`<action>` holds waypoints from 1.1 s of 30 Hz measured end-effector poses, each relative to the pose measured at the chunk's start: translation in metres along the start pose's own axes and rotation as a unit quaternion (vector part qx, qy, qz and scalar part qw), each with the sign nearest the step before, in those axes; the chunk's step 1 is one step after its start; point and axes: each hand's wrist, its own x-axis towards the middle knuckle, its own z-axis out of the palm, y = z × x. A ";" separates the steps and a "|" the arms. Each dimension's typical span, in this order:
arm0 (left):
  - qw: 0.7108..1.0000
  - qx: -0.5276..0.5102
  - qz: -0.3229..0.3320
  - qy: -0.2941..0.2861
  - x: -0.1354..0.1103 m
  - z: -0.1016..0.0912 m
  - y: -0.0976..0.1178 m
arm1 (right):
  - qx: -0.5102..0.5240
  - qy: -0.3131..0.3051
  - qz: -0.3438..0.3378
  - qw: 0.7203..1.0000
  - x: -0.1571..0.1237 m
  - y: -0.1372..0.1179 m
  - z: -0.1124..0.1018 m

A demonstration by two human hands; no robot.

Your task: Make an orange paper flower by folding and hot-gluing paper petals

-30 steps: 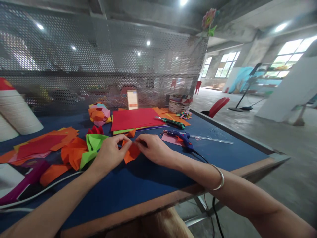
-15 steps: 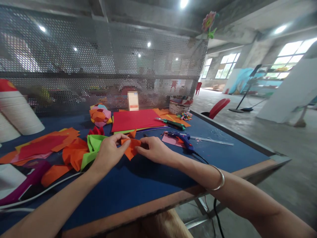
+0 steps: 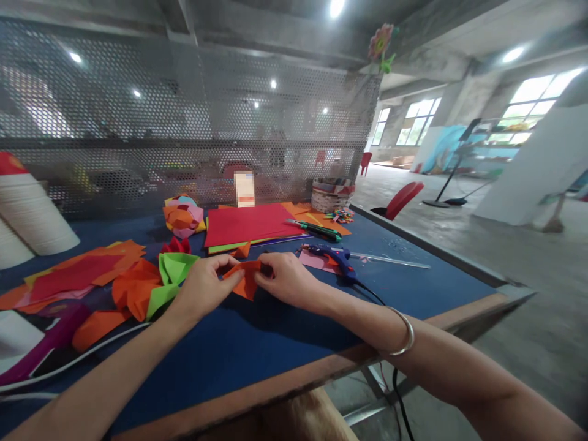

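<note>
Between both hands, just above the blue table top (image 3: 294, 334), is a folded piece of orange paper (image 3: 248, 282). My left hand (image 3: 209, 282) pinches its left side between thumb and fingers. On its right side, my right hand (image 3: 285, 275) grips it the same way. Part of the paper is hidden by the fingers. Just beyond the hands lies a small folded orange piece (image 3: 242, 250). Left of my left hand are folded green paper (image 3: 177, 269) and crumpled orange paper (image 3: 135, 288).
A blue glue gun (image 3: 337, 260) with a clear glue stick lies to the right. Behind it, a green-and-black utility knife (image 3: 319, 231) rests near red sheets (image 3: 250, 223). A woven basket (image 3: 333, 195) and a colourful paper ball (image 3: 184, 215) stand at the back. Stacked paper cups (image 3: 34, 211) are far left.
The orange paper has tilted and changed shape slightly between my fingers. Both hands keep hold of it in nearly the same place. The view has shifted a little.
</note>
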 end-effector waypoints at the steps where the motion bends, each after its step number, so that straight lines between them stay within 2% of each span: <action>1: 1.000 0.003 0.006 -0.005 0.000 0.000 0.000 | -0.007 0.000 0.005 1.000 0.000 0.000 -0.001; 9: 0.999 0.006 0.001 0.050 0.000 0.002 -0.001 | -0.037 -0.001 0.017 0.999 0.000 -0.002 -0.002; 16: 0.998 0.037 -0.026 0.052 0.001 -0.002 0.002 | 0.010 0.003 -0.008 1.000 -0.001 -0.001 -0.003; 22: 0.993 0.037 -0.039 0.108 0.001 -0.007 0.003 | 0.053 -0.009 0.001 0.999 -0.001 -0.004 -0.006; 25: 0.991 0.048 -0.050 0.113 0.003 -0.010 0.003 | 0.063 -0.006 0.005 0.998 0.000 -0.001 -0.004; 29: 0.989 0.063 -0.061 0.118 0.009 -0.028 0.007 | 0.084 0.038 0.002 0.996 0.002 0.008 0.001; 33: 0.977 0.023 -0.068 0.201 0.018 -0.060 0.002 | 0.120 0.028 -0.008 0.992 0.002 0.015 0.004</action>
